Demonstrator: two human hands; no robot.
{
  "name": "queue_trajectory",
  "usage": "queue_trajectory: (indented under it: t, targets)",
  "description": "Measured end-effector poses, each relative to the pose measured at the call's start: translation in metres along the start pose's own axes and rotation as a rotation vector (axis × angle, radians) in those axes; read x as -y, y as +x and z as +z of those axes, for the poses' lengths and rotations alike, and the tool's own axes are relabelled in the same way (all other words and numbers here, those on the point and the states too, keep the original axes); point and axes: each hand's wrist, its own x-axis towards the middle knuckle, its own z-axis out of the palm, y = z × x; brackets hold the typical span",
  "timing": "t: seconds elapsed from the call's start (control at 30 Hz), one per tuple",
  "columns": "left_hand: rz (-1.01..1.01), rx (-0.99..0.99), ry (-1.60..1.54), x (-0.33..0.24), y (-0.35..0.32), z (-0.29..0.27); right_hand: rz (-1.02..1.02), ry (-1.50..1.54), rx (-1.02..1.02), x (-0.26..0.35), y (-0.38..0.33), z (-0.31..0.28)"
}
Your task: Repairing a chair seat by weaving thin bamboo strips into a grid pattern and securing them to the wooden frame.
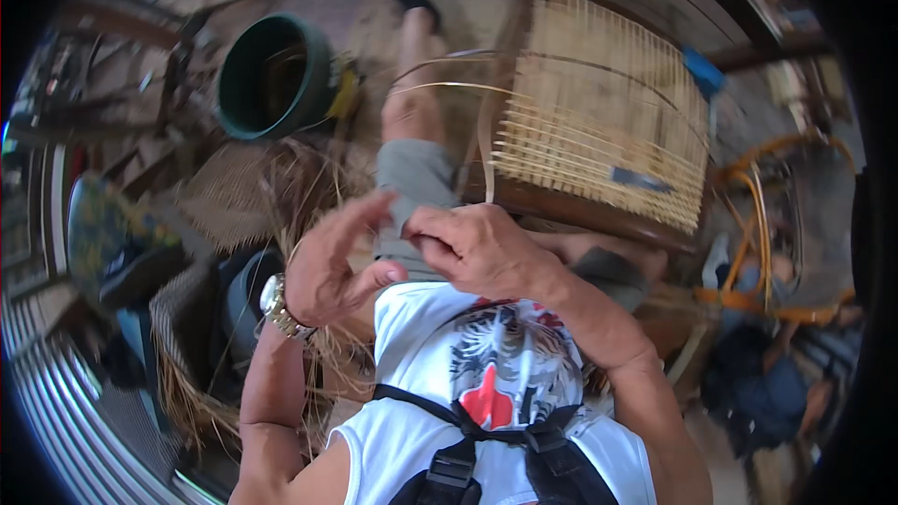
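Note:
My left hand (339, 257), with a metal watch (277, 304) on its wrist, is raised before my lap. Its thumb and fingers are apart and smeared by motion, and nothing shows between them. Beside it, my right hand (482, 245) has its fingers curled in; what they hold, if anything, is hidden. A pale cane strip (486, 145) comes down from the woven panel and ends from view by the right hand's knuckles. The cane panel (603, 93), partly woven, lies in a dark wooden frame (561, 210) just beyond that hand. Loose strands (458, 86) stick out from its left edge.
A flat dark tool (641, 179) lies on the panel, and something blue (703, 72) sits at its far right corner. A green bucket (318, 75) stands at the far left. Dry fibre strands (309, 178) hang at left; a bent-cane chair frame (762, 234) stands at right.

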Motion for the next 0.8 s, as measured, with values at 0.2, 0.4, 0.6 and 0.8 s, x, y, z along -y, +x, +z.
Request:
queue_trajectory:
  t: [0.2, 0.4, 0.6, 0.8]
  targets:
    - [-0.413, 0.218, 0.028, 0.048, 0.048, -0.013, 0.497, -0.170, -0.151, -0.034, -0.095, -0.125]
    - [-0.499, 0.212, 0.337, 0.139, 0.063, -0.086, 0.732, -0.370, -0.386, -0.060, -0.218, -0.214]
    - [-0.486, 0.218, 0.549, 0.169, 0.085, -0.135, 0.691, -0.217, -0.407, -0.084, -0.246, -0.216]
    - [-0.318, -0.333, 1.349, 0.149, 0.182, -0.291, 0.572, -0.326, -0.817, -0.107, -0.257, -0.208]
